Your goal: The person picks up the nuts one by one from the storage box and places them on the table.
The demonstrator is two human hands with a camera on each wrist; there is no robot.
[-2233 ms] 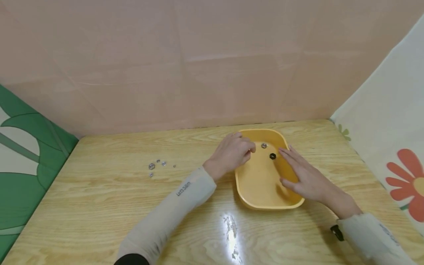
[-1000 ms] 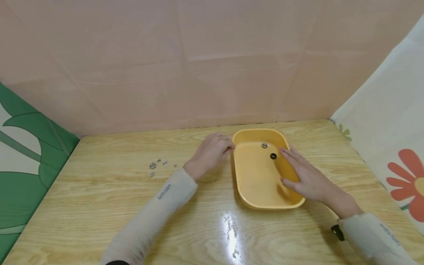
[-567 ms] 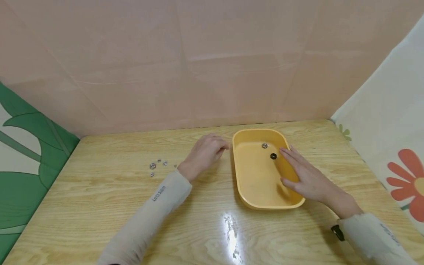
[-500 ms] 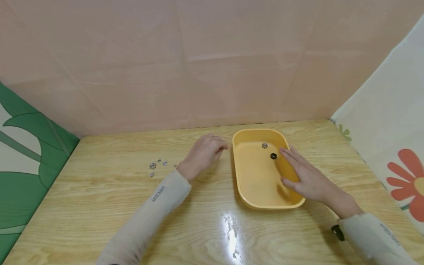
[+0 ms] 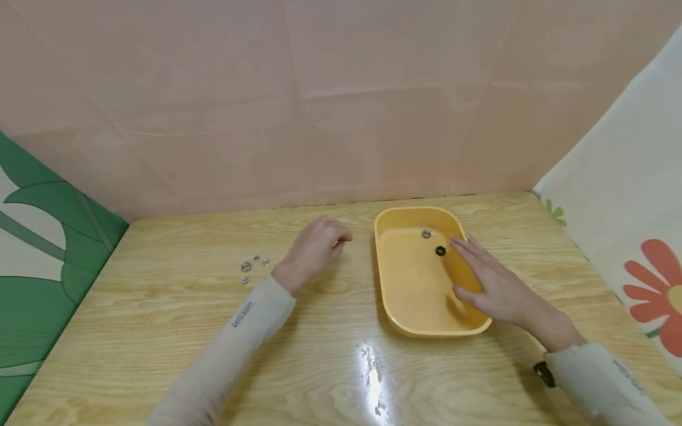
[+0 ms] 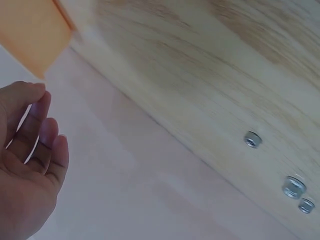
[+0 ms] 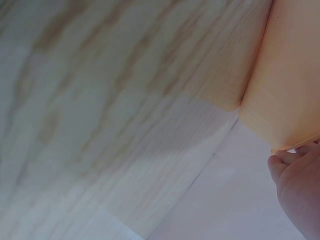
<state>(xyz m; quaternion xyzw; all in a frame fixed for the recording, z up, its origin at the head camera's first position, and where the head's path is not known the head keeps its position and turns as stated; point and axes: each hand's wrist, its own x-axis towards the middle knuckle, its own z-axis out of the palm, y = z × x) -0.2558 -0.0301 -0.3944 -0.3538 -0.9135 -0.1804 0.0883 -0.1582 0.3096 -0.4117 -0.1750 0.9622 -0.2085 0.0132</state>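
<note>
- On the wooden bench (image 5: 160,331), a yellow tray (image 5: 410,307) sits right of centre, long side running away from the viewer.
- Left hand (image 5: 311,251) hovers between the tray and a small cluster of nuts (image 5: 253,265) lying loose on the bench to its left. Its fingers (image 6: 37,135) are loosely curled and hold nothing.
- Right hand (image 5: 490,284) rests on the tray's right rim, fingers straight and spread, steadying it.
- Judged from this, the step in hand is fetching a nut from the cluster. It would go best with a thumb-and-forefinger pinch on one nut at a time, since they are tiny and lie close together. The right hand should hold the tray steady.
- Inside the tray, near the far end: one silver nut (image 5: 426,234) and, just nearer and to its right, one black ring-shaped piece (image 5: 440,251). They lie apart, not touching. Nothing else shows in the tray.
</note>
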